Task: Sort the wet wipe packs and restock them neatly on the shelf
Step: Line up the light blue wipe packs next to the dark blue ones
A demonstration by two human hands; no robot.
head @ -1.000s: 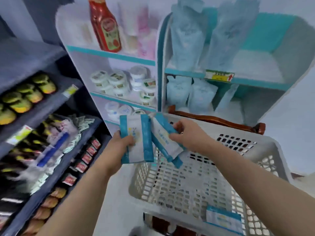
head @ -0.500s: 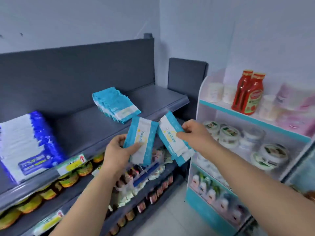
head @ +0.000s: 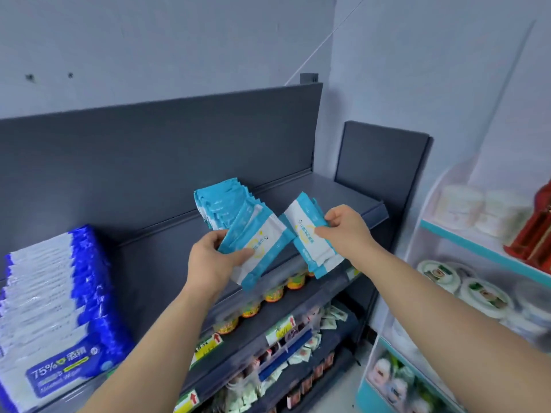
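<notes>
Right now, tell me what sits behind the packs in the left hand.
A fanned row of light-blue wipe packs lies on the gray shelf; the held packs cover its near end.

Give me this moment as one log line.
left hand grips left packs | right hand pinches right packs | both at top shelf, near blue stack | not yet placed

My left hand (head: 208,263) and right hand (head: 347,231) now hold their wet wipe packs (head: 262,238) higher, mid-frame, just in front of the shelved stack (head: 219,201), closer than a moment ago.
</notes>
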